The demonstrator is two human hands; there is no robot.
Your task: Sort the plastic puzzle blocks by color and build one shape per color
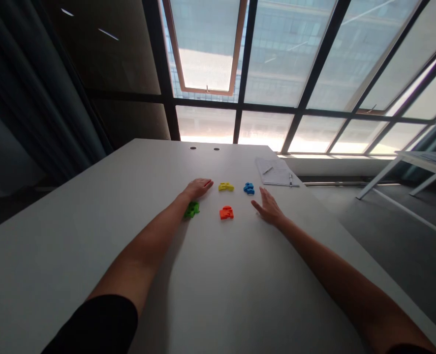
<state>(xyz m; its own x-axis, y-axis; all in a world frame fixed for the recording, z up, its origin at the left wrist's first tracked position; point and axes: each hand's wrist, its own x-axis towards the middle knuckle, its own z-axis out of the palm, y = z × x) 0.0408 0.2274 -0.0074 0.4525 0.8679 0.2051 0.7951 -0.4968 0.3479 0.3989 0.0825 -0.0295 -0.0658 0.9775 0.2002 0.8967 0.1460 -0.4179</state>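
My left hand (199,188) reaches over the white table with its fingers closed around a small red thing (207,183). Only a sliver of red shows between thumb and fingers, so its kind is hidden. Under my left wrist lies a green toy vehicle (192,210), partly covered by the forearm. A yellow toy vehicle (226,187) sits just right of my left fingertips. Nearer to me is an orange-red toy vehicle (226,213). My right hand (269,206) is open, fingers and thumb spread, holding nothing. Just beyond its fingers rests a blue toy vehicle (249,188).
White table (203,275) stretches to the window wall. Papers (275,172) with two pens lie at its far right edge. Two round cable holes (216,149) are at the back. Another white table (424,160) stands to the right, a dark curtain (37,83) to the left.
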